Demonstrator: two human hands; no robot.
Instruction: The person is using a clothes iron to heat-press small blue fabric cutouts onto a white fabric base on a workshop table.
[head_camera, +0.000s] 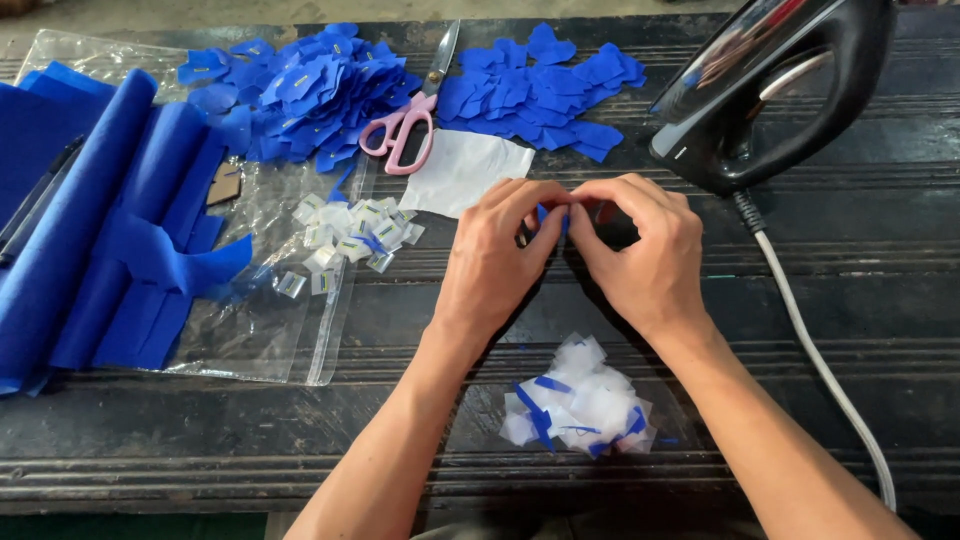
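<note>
My left hand (495, 255) and my right hand (645, 250) meet fingertip to fingertip over the dark wooden table (860, 260). Between them they pinch a small blue fabric piece (545, 214), mostly hidden by the fingers. Just beyond the hands lies a white paper sheet (465, 170). Nearer to me, between my forearms, sits a heap of white scraps with blue trimmings (580, 398).
A black iron (770, 90) stands at the back right, its white cord (820, 360) trailing toward me. Pink-handled scissors (410, 120) lie between two piles of blue cut pieces (300, 90) (545, 95). Small white labels (350, 240) rest on clear plastic beside rolled blue fabric (110, 230).
</note>
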